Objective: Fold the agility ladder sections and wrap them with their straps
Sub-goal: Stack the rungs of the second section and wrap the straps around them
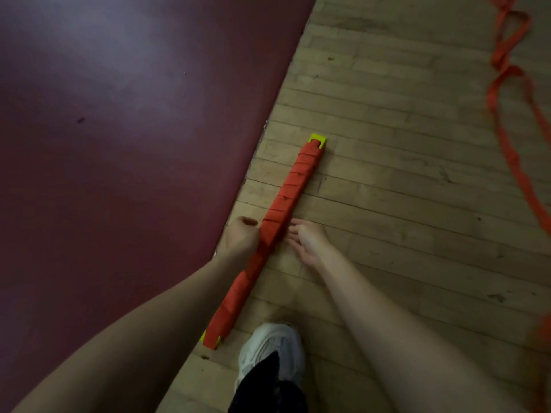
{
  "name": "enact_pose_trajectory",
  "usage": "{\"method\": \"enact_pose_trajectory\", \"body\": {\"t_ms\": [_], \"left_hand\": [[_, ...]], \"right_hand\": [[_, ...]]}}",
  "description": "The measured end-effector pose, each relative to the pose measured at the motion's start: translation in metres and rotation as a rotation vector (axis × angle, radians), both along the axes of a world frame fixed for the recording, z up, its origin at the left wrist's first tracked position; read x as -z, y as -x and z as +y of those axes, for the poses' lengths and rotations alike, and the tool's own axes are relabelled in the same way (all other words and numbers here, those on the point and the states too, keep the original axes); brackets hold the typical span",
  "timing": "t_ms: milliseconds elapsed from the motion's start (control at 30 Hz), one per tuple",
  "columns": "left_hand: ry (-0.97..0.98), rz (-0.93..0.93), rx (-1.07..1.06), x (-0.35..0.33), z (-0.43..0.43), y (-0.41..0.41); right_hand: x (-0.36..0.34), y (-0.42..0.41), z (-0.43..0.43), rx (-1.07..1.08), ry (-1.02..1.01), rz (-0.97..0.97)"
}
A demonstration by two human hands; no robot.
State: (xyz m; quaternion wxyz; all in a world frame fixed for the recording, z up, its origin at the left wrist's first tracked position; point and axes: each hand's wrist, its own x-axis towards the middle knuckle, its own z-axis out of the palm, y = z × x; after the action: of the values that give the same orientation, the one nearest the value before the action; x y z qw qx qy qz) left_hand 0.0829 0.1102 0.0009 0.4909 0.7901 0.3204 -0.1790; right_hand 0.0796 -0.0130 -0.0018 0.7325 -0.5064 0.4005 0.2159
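The folded agility ladder bundle [286, 198] lies diagonally on the wooden floor. Its yellow rungs show only at the two ends, and orange strap is wound around its whole length. My left hand [241, 238] sits against the bundle's left side near its middle, fingers curled at its edge. On the other side is my right hand [308, 241], palm turned inward and fingers relaxed, with the fingertips close to or just touching the bundle.
A dark red mat [119, 129] covers the floor to the left, its edge running right beside the bundle. Loose orange strap [507, 73] snakes along the far right. My white shoe [272, 350] stands near the bundle's near end.
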Motion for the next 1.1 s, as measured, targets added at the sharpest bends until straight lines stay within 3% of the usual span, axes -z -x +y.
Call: {"method": "enact_pose_trajectory", "body": {"t_ms": [67, 133, 267, 400, 667, 833, 967, 1033, 1100], "left_hand": [[0.008, -0.148, 0.014, -0.019, -0.02, -0.004], [0.165, -0.239, 0.019, -0.038, -0.049, -0.014], [0.507, -0.115, 0.108, -0.064, -0.132, -0.021], [0.567, 0.052, 0.389, -0.087, -0.228, 0.006], [0.41, 0.031, 0.911, -0.124, -0.372, 0.053], [0.318, 0.061, 1.239, -0.076, -0.424, 0.138], [0.16, 0.092, 1.642, -0.025, -0.431, 0.202], [0.006, 0.026, 1.858, -0.006, -0.43, 0.224], [-0.148, -0.162, 2.047, 0.005, -0.427, 0.232]], "right_hand": [[-0.009, 0.002, -0.021, 0.008, 0.024, -0.012], [-0.021, 0.006, -0.054, 0.084, 0.083, -0.091], [-0.057, 0.029, -0.144, 0.146, 0.279, -0.193], [-0.091, 0.067, -0.252, 0.142, 0.484, -0.189], [-0.096, 0.199, -0.407, 0.035, 0.727, -0.053], [-0.058, 0.336, -0.467, -0.169, 0.852, 0.143], [-0.036, 0.413, -0.478, -0.366, 0.846, 0.18], [-0.026, 0.432, -0.477, -0.51, 0.865, 0.113], [-0.018, 0.442, -0.472, -0.696, 0.895, 0.112]]}}
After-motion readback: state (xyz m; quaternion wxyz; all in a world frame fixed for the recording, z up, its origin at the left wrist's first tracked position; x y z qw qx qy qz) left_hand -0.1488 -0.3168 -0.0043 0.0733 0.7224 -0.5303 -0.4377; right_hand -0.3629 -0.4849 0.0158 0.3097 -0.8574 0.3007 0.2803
